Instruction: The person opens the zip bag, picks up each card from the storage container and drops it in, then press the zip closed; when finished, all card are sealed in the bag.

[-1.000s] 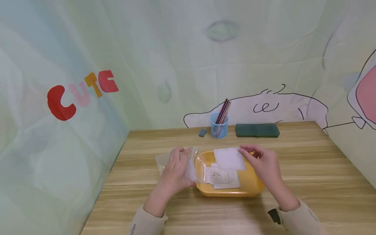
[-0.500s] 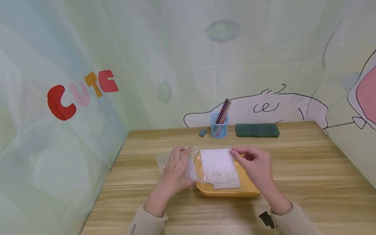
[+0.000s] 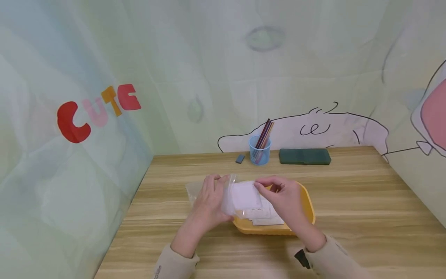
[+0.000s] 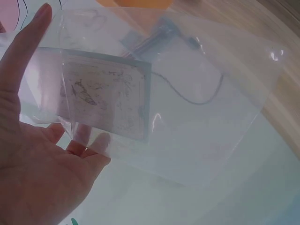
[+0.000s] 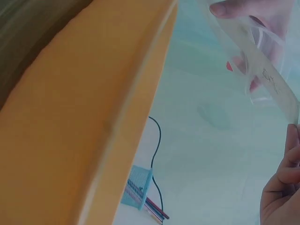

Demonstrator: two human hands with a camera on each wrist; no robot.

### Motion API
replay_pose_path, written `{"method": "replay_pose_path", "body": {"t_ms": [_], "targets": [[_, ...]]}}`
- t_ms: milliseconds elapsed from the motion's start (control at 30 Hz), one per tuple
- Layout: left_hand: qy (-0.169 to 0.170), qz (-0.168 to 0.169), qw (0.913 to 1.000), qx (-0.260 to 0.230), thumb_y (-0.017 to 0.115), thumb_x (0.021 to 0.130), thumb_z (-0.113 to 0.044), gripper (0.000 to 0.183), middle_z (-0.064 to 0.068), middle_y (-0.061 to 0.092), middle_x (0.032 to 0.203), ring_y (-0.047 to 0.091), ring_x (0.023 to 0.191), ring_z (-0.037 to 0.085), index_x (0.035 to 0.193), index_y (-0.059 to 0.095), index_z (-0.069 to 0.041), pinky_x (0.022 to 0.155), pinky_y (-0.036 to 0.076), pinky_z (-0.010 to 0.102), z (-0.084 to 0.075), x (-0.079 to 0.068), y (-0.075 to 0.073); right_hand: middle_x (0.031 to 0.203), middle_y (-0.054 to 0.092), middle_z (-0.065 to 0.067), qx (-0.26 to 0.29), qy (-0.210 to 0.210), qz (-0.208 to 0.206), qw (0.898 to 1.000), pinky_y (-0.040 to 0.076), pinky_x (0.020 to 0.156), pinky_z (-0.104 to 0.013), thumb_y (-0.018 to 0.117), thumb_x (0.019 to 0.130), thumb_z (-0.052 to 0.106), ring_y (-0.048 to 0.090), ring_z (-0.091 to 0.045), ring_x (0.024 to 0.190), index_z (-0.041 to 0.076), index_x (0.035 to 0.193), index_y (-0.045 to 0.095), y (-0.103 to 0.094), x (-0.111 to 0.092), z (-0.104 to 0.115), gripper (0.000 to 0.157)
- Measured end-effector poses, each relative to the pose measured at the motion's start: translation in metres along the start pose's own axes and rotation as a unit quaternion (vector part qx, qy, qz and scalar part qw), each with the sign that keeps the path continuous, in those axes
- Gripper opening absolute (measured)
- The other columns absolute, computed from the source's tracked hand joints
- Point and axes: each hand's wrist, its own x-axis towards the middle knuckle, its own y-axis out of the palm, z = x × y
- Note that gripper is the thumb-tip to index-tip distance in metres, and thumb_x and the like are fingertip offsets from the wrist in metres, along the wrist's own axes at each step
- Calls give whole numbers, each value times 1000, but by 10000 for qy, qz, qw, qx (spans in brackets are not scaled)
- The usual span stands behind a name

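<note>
A clear plastic zip bag (image 4: 201,126) is held at its mouth by my left hand (image 3: 208,205), thumb and fingers on either side. My right hand (image 3: 285,199) pinches the right edge of a thin white card (image 3: 245,196), whose left part is inside the bag's mouth. Through the plastic in the left wrist view, the card (image 4: 105,96) shows fine dark drawings. Below both hands sits a yellow tray (image 3: 309,205) with several white cards (image 3: 267,221) lying in it, partly covered by the held card and right hand.
At the table's back stand a blue cup (image 3: 259,153) of colored pencils and a small blue-grey eraser (image 3: 240,159). A flat dark green case (image 3: 304,156) lies to their right. A printed curtain (image 3: 209,77) rises behind the wooden table (image 3: 366,193).
My right hand has moved left with the white card, from above the tray into the bag's mouth. The left hand and bag have stayed nearly still.
</note>
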Motion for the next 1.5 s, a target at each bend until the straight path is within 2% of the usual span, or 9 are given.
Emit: {"method": "replay_pose_path", "body": {"t_ms": [333, 567, 733, 867, 1000, 1133, 1267, 1367, 1500], "targets": [[-51, 90, 9999, 66, 97, 44, -33, 116, 16, 38, 128, 37, 117, 28, 140, 39, -2, 101, 40, 39, 0, 1, 2, 76, 68, 12, 159, 214, 145, 9995, 43, 50, -22, 79, 80, 28, 51, -16, 58, 20, 89, 77, 27, -3, -4, 12], [51, -45, 10000, 60, 98, 43, -33, 115, 17, 39, 126, 38, 116, 29, 138, 41, 0, 99, 41, 39, 0, 0, 2, 78, 68, 17, -34, 329, 370, 9988, 45, 50, -24, 78, 81, 32, 52, -13, 58, 23, 90, 78, 46, -5, -3, 13], [52, -57, 10000, 33, 98, 44, -33, 115, 16, 39, 124, 38, 115, 29, 138, 41, -1, 99, 42, 40, 0, 0, 2, 76, 67, 19, -275, 105, 546, 9981, 43, 46, -23, 79, 80, 29, 49, -9, 52, 23, 93, 78, 53, -6, -3, 14], [-5, 0, 10000, 18, 98, 43, -33, 116, 16, 39, 125, 39, 115, 29, 139, 40, -2, 98, 42, 41, 1, 0, 3, 75, 67, 15, -547, -286, 806, 9948, 42, 43, -21, 80, 80, 22, 45, -4, 47, 20, 98, 78, 54, -8, -5, 19], [-4, -24, 10000, -3, 98, 42, -31, 116, 17, 39, 125, 39, 115, 29, 139, 40, -2, 98, 42, 40, 2, -1, 3, 81, 68, 14, -739, -548, 988, 9908, 44, 45, -21, 78, 81, 22, 46, -3, 49, 21, 105, 76, 49, -11, -5, 24], [-61, 22, 10000, -37, 97, 43, -30, 116, 16, 38, 125, 37, 116, 28, 140, 39, -2, 100, 40, 39, 3, -2, 2, 84, 66, 19, -874, -295, 855, 9921, 45, 48, -22, 76, 83, 29, 48, -6, 54, 25, 103, 76, 34, -11, -7, 20], [-249, 137, 9996, -70, 97, 43, -30, 118, 15, 37, 128, 36, 119, 27, 142, 38, -4, 102, 38, 38, 4, -2, 2, 84, 66, 18, -1125, 57, 755, 9908, 44, 50, -23, 76, 83, 28, 49, -10, 56, 24, 97, 76, 14, -8, -20, 14], [-369, 196, 9991, -86, 97, 42, -31, 119, 15, 36, 130, 36, 120, 27, 142, 38, -5, 104, 36, 38, 4, -3, 1, 87, 67, 12, -1498, 263, 870, 9845, 45, 53, -23, 77, 82, 24, 50, -13, 60, 20, 97, 76, 0, -6, -35, 15], [-434, 251, 9987, -97, 97, 43, -31, 119, 15, 36, 130, 35, 120, 27, 142, 37, -4, 104, 35, 38, 5, -3, 1, 94, 65, 1, -2074, 592, 1275, 9681, 45, 55, -26, 79, 80, 23, 48, -15, 63, 12, 109, 72, -10, -5, -55, 32]]}}
